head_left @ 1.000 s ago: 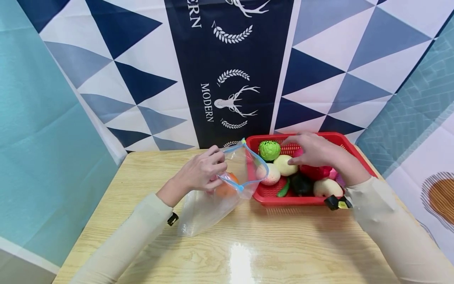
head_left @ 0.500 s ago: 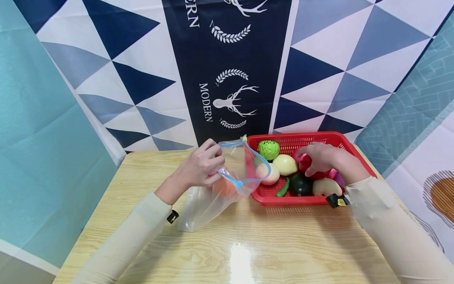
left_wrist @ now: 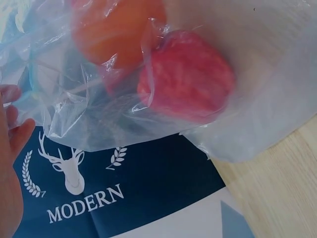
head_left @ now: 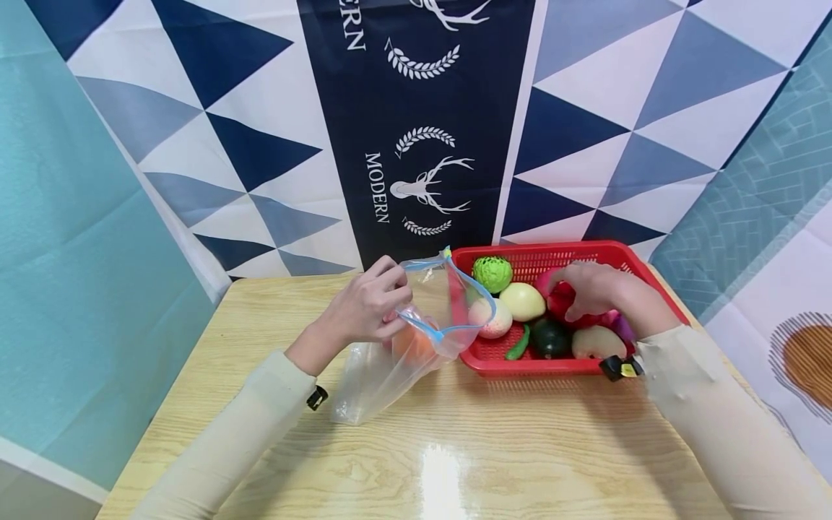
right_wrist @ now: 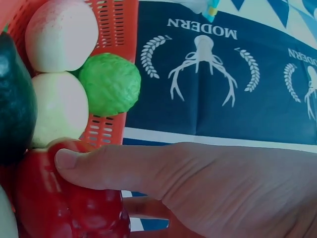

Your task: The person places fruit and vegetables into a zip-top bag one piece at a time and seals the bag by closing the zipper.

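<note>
My left hand [head_left: 370, 307] grips the rim of a clear zip bag [head_left: 370, 390] with a blue zip strip, its mouth spread toward the basket. Inside the bag show a round orange item [left_wrist: 119, 32] and a rough, reddish-pink one [left_wrist: 190, 77]. Over in the red basket [head_left: 507, 368], my right hand [head_left: 594, 289] holds a shiny red bell pepper [right_wrist: 64, 203]. The thumb lies across the pepper's near side in the right wrist view, while the other fingers reach behind it, partly hidden.
Around the pepper lie a pale yellow fruit [head_left: 523, 302], a pinkish-white peach [head_left: 492, 319], a green textured ball [head_left: 492, 274], a green chili [head_left: 518, 344], a dark green vegetable [head_left: 550, 339] and a beige piece [head_left: 598, 343]. A patterned cloth [head_left: 260, 144] hangs behind the wooden table [head_left: 520, 448].
My right hand has moved from beside the pale yellow fruit rightward and down onto the red bell pepper, taking hold of it. The left hand keeps its grip; the bag has shifted only slightly.
</note>
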`<state>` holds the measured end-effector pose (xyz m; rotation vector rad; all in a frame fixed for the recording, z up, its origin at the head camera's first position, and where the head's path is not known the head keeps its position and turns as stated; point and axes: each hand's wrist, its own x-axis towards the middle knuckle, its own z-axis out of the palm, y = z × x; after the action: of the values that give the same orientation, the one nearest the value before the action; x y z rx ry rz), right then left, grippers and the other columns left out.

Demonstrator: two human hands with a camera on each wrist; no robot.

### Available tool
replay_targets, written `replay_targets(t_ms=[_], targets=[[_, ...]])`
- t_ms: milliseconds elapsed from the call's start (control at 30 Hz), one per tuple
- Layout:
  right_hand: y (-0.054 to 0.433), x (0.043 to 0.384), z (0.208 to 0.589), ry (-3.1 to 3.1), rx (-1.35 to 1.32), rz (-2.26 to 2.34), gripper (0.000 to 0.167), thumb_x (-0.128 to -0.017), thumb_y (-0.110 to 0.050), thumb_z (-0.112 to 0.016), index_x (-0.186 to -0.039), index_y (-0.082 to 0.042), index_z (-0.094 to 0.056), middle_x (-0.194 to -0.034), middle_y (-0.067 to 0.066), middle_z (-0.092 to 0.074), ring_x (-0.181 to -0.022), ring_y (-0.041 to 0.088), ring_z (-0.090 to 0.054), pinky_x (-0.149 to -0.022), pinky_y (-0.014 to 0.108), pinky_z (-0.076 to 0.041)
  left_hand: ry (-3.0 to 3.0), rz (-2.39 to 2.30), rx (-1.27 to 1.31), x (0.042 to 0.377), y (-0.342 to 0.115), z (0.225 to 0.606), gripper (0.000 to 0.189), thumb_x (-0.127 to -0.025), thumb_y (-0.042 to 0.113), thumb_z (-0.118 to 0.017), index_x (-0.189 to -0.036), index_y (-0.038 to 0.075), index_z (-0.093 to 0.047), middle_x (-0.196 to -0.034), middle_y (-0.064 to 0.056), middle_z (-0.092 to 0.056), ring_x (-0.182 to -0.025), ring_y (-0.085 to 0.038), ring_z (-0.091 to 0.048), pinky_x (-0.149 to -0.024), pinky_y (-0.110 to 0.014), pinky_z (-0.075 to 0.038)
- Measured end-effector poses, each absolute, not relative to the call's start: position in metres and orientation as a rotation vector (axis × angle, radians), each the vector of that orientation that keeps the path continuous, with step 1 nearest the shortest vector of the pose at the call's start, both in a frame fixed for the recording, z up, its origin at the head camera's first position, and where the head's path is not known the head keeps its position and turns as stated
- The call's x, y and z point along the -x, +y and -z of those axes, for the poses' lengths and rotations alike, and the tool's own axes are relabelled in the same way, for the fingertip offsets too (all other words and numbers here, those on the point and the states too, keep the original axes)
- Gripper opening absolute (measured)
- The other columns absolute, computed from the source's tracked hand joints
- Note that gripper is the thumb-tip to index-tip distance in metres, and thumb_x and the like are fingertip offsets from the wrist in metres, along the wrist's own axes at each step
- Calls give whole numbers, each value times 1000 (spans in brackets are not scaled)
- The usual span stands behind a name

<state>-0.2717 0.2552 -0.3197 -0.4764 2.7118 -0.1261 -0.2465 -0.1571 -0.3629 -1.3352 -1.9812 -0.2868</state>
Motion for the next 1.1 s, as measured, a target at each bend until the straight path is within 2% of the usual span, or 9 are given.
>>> replay_targets(t_ms=[200,367,433,600,667,733,867,967,1100], targets=[[249,266,313,2807,570,193,59,-82,-14,-95,-137,-9,-74,-127,23,-73,-115,40,-67,-91,59,-67,-1976,281,1330,246,-157,364,6,-80,13,-73,-85,10,-70,-91,-7,-62,-95,-28,-59,-65,-31,-56],[239,261,300,2877,647,393,61,-86,-17,-91,-142,-8,-71,-128,22,-73,-108,34,-70,-82,49,-68,-1983,272,1332,246,-156,364,6,-81,13,-73,-85,9,-70,-92,-7,-62,-95,-28,-58,-63,-30,-55],[235,259,296,2907,687,533,63,-89,-17,-88,-148,-10,-69,-135,24,-72,-111,36,-70,-81,48,-68,-1983,263,1333,246,-156,364,8,-81,13,-74,-86,9,-70,-92,-7,-62,-95,-28,-58,-63,-30,-55],[221,249,291,2975,748,888,65,-93,-17,-85,-155,-15,-65,-147,26,-66,-126,48,-68,-88,56,-69,-1990,252,1330,245,-157,364,10,-80,14,-76,-86,9,-70,-92,-7,-62,-95,-28,-59,-65,-30,-56],[214,245,290,2979,763,1022,62,-94,-17,-85,-153,-15,-66,-144,24,-66,-126,48,-69,-89,48,-69,-1995,249,1329,245,-157,364,10,-80,14,-77,-87,9,-71,-92,-7,-62,-96,-28,-59,-66,-30,-56],[207,242,291,2958,808,1151,62,-95,-16,-85,-153,-13,-66,-146,23,-65,-128,47,-68,-89,35,-67,-2000,243,1327,245,-157,364,10,-80,14,-77,-87,9,-71,-92,-7,-62,-96,-27,-59,-66,-30,-57],[194,233,295,2875,895,1352,62,-95,-12,-85,-154,-13,-66,-150,19,-63,-130,42,-67,-85,13,-58,-2007,232,1328,244,-156,365,11,-80,14,-78,-87,9,-72,-92,-7,-63,-96,-27,-59,-66,-30,-57],[185,227,300,2830,971,1391,64,-93,-10,-86,-154,-15,-66,-153,15,-64,-131,36,-68,-88,13,-59,-2010,232,1327,244,-156,366,11,-80,15,-79,-87,10,-72,-92,-7,-63,-96,-26,-59,-66,-30,-58],[175,223,308,2792,1068,1312,67,-91,-11,-89,-154,-17,-67,-155,12,-65,-133,31,-68,-92,21,-63,-2010,233,1323,244,-156,366,11,-80,15,-79,-87,10,-72,-93,-7,-63,-96,-26,-59,-66,-29,-58]])
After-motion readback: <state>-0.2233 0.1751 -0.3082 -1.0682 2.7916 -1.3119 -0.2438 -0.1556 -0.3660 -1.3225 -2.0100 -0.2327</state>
